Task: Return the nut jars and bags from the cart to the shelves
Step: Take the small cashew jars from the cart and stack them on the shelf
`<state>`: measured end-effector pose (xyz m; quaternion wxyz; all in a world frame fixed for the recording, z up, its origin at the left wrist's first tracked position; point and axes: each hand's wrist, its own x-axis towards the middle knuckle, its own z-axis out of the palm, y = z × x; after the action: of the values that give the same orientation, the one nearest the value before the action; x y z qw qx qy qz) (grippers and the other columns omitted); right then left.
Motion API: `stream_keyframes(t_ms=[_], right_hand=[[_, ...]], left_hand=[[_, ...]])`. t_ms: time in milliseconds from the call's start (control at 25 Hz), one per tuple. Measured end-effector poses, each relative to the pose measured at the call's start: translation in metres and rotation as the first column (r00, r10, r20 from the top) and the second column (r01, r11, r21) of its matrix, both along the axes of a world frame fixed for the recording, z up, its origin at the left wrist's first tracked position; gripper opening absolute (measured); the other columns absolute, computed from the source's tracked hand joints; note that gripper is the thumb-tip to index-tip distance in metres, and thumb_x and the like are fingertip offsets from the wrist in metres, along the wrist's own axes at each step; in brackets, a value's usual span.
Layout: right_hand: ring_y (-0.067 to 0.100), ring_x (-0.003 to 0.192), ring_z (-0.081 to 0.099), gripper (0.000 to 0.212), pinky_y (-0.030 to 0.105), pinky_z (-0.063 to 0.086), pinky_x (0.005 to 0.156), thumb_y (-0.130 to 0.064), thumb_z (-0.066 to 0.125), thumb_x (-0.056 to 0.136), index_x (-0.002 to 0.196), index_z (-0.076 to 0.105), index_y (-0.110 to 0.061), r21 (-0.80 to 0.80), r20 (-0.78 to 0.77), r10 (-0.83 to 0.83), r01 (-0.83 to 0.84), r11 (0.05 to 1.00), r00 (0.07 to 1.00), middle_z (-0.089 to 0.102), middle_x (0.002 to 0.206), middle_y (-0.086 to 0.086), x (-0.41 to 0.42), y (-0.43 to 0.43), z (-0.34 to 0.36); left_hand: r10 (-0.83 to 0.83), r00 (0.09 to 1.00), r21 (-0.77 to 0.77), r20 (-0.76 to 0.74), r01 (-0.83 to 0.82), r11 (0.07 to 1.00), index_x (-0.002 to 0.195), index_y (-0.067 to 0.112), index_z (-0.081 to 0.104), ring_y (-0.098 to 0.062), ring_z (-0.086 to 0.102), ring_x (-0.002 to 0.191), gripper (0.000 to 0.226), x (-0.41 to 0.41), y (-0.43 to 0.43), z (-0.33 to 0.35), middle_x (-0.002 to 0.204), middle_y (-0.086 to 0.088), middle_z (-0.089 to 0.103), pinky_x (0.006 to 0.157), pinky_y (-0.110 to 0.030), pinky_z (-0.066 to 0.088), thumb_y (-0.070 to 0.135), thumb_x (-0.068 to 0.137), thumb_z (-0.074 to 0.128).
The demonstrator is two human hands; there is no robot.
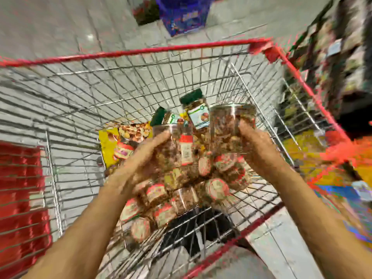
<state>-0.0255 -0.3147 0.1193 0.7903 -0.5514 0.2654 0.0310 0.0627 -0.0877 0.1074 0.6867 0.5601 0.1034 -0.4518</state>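
Jars in both hands! Our left hand [145, 158] is wrapped round the left jar [171, 146], a clear tub packed with brown nuts, with a red and white label running down its side. Our right hand [255, 146] curls round the right jar [227, 127], clear too and filled with the same brown mix, its label out of sight. We hold the two side by side, close together, above the cart [141, 51], a wire basket with a red rim.

Below them lies the pile of jars [217, 188], tumbled on their sides on the cart's wire bottom, with round red-and-white ends turned up towards us. Farther in we see the green-lidded jars [193, 105], two of them, tilted, with pale labels. The yellow bag [108, 146], printed with a picture of nuts, lies just left of them against the wire.

On our right the shelves [342, 57] stand just beside the cart, their goods too blurred to make out.
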Motion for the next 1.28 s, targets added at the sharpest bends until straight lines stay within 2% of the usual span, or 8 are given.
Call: stream_keyframes(t_ms=[160, 240, 360, 440, 640, 840, 1080, 1280], right_hand=[[0.004, 0.058, 0.067, 0.030, 0.020, 0.056, 0.061, -0.038, 0.054, 0.074, 0.075, 0.077, -0.019, 0.133, 0.223, -0.336, 0.313, 0.941, 0.915, 0.072, 0.067, -0.004, -0.074, -0.060, 0.045], [0.005, 0.058, 0.067, 0.033, 0.020, 0.055, 0.060, -0.037, 0.049, 0.076, 0.074, 0.078, -0.020, 0.151, 0.273, -0.442, 0.416, 0.897, 0.855, 0.073, 0.068, -0.003, -0.121, -0.095, 0.058], [0.006, 0.064, 0.069, 0.032, 0.021, 0.056, 0.065, -0.040, 0.051, 0.075, 0.073, 0.078, -0.024, 0.130, 0.318, -0.562, 0.552, 0.824, 0.764, 0.073, 0.070, -0.005, -0.197, -0.148, 0.068], [0.009, 0.070, 0.069, 0.030, 0.025, 0.057, 0.070, -0.049, 0.065, 0.068, 0.077, 0.077, -0.023, 0.146, 0.329, -0.617, 0.608, 0.781, 0.715, 0.074, 0.076, -0.005, -0.245, -0.186, 0.070], [0.009, 0.079, 0.070, 0.058, 0.027, 0.057, 0.076, -0.061, 0.085, 0.037, 0.081, 0.078, -0.026, 0.135, 0.311, -0.714, 0.714, 0.687, 0.628, 0.075, 0.085, -0.005, -0.340, -0.282, 0.066], [0.008, 0.081, 0.071, 0.057, 0.024, 0.057, 0.073, -0.055, 0.088, 0.029, 0.075, 0.078, -0.024, 0.233, 0.332, -0.830, 0.814, 0.533, 0.448, 0.075, 0.084, -0.005, -0.371, -0.343, 0.053], [0.006, 0.092, 0.069, 0.035, 0.022, 0.055, 0.076, -0.052, 0.077, 0.057, 0.085, 0.077, -0.030, 0.232, 0.390, -0.853, 0.859, 0.456, 0.348, 0.074, 0.095, -0.007, -0.399, -0.383, 0.010], [0.004, 0.094, 0.068, 0.027, 0.020, 0.054, 0.082, -0.042, 0.052, 0.075, 0.083, 0.076, -0.035, 0.125, 0.363, -0.888, 0.930, 0.347, 0.283, 0.074, 0.096, -0.009, -0.424, -0.406, -0.017]], left_hand=[[-0.203, 0.977, -0.264, 0.066, 0.213, 0.941, 0.058, 0.015, 0.075, -0.008, 0.066, 0.050, 0.045, -0.021, -0.107, 0.065, 0.055, 0.003, 0.068, 0.047, -0.020, 0.053, 0.044, 0.028, 0.090], [-0.288, 0.954, -0.332, 0.084, 0.299, 0.895, 0.064, 0.012, 0.075, -0.009, 0.067, 0.054, 0.044, -0.050, -0.169, 0.080, 0.058, 0.000, 0.069, 0.049, -0.023, 0.055, 0.045, 0.035, 0.082], [-0.409, 0.910, -0.339, 0.060, 0.404, 0.850, 0.117, 0.011, 0.063, -0.026, 0.063, 0.107, 0.080, -0.105, -0.263, 0.085, 0.111, -0.014, 0.065, 0.089, -0.049, 0.053, 0.058, 0.052, 0.061], [-0.478, 0.877, -0.418, 0.042, 0.450, 0.789, 0.125, 0.013, 0.058, -0.034, 0.055, 0.116, 0.089, -0.145, -0.321, 0.084, 0.123, -0.016, 0.060, 0.102, -0.055, 0.038, 0.062, 0.051, 0.066], [-0.540, 0.841, -0.445, 0.037, 0.498, 0.744, 0.099, 0.015, 0.075, -0.025, 0.070, 0.093, 0.059, -0.235, -0.452, 0.069, 0.102, -0.009, 0.073, 0.078, -0.047, 0.058, 0.061, 0.072, 0.049], [-0.579, 0.814, -0.498, 0.046, 0.521, 0.693, 0.116, 0.016, 0.063, -0.024, 0.068, 0.097, 0.076, -0.273, -0.535, 0.052, 0.105, -0.006, 0.072, 0.087, -0.047, 0.051, 0.067, 0.065, 0.039], [-0.635, 0.756, -0.546, 0.161, 0.604, 0.581, 0.115, 0.018, 0.065, -0.022, 0.068, 0.098, 0.066, -0.296, -0.602, 0.011, 0.108, -0.006, 0.071, 0.087, -0.043, 0.054, 0.062, 0.068, 0.049], [-0.437, 0.785, -0.387, 0.439, 0.604, 0.696, 0.105, 0.013, 0.067, -0.014, 0.069, 0.090, 0.050, -0.332, -0.650, -0.013, 0.098, -0.003, 0.072, 0.081, -0.030, 0.055, 0.051, 0.072, 0.067]])
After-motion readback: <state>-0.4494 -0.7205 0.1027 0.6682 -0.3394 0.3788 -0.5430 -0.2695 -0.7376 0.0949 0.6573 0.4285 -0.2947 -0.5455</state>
